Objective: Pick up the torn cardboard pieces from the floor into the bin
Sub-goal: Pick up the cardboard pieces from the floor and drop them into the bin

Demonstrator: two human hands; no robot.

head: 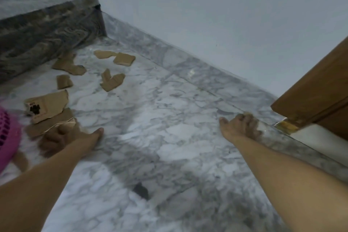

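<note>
Left hand [62, 137]: grip curled, fingers bent under with the thumb stuck out to the right, at the near edge of a flat brown torn cardboard piece [50, 124] on the grey-veined white marble floor [169, 137]. Frame is blurred there; cannot tell whether the fingers actually pinch the piece or just touch it. Left forearm runs in low from the near-left corner.

Right hand [240, 125]: grip loosely curled, holding nothing visible, knuckles beside the floor's right edge at the marble skirting [188, 66]. Right arm stretched forward from the near-right corner.

Pink perforated plastic bin [7, 133] at the left edge, just beside the left hand. More torn brown cardboard pieces [112, 82] lie scattered toward the far-left corner, near the dark marble step [47, 30]; one printed piece [47, 105] overlaps the piece at the left hand. Brown wooden door [316, 92] at right.
</note>
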